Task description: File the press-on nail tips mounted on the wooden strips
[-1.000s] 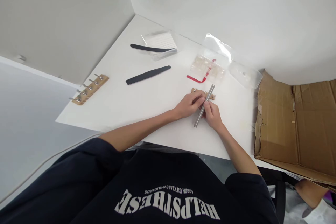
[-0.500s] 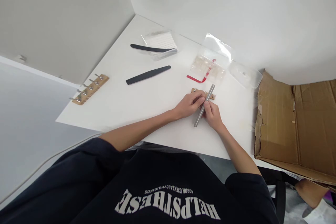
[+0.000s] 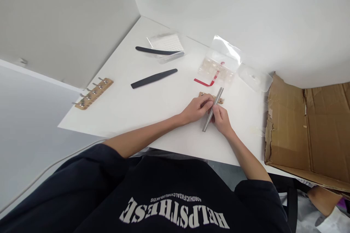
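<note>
Left hand point(image 3: 197, 108) clamped on wooden holder point(image 3: 203, 95) | right hand point(image 3: 222, 120) gripping grey file point(image 3: 212, 110), angled between both hands | short, light strokes are advised, holder kept pinned flat.

A: Colours, quick?
B: Worktop point(image 3: 153, 105) white, walls pale grey. Two nail files point(image 3: 154, 78) – black, matte. The bar point(image 3: 212, 110) in the hands is plain silver-grey.
A: Wood bits?
B: Light tan strip point(image 3: 93, 93) w/ silver pegs; another tan piece point(image 3: 203, 95) by the fingers. Clear plastic box point(image 3: 220, 66), creamy contents, red strip point(image 3: 207, 81) beside it.
A: Rest?
B: Brown cardboard box point(image 3: 308, 131) – and a navy shirt point(image 3: 164, 196) w/ white lettering.
</note>
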`<state>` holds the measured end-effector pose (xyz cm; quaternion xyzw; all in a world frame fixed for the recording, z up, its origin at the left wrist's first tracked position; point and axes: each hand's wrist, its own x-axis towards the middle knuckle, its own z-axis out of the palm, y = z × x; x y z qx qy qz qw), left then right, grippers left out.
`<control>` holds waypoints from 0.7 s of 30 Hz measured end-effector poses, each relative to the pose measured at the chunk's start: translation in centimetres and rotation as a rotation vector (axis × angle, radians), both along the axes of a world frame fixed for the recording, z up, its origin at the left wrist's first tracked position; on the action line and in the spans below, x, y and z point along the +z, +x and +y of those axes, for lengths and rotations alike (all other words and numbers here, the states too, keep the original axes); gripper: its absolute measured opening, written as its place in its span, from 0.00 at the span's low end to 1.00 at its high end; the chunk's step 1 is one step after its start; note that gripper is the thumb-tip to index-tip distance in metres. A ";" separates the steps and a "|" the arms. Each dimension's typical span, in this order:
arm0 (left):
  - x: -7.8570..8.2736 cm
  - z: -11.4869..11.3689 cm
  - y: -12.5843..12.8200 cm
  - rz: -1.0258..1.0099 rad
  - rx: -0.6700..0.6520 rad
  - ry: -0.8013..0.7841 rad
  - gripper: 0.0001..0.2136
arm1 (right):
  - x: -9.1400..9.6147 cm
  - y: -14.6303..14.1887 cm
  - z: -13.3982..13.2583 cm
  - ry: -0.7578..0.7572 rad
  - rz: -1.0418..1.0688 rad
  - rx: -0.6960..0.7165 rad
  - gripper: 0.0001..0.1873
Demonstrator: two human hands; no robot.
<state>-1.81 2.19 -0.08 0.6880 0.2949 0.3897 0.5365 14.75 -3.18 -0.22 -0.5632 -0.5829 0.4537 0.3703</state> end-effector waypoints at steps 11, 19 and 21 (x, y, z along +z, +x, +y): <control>-0.2 -0.1 0.0 0.019 0.004 0.002 0.11 | -0.1 0.1 0.0 -0.003 -0.018 -0.013 0.31; 0.0 0.0 -0.1 0.016 -0.016 0.003 0.12 | -0.1 0.1 -0.1 -0.011 -0.025 -0.023 0.32; -0.1 0.0 0.0 0.006 -0.012 -0.003 0.12 | -0.1 0.1 0.0 -0.009 -0.035 -0.020 0.32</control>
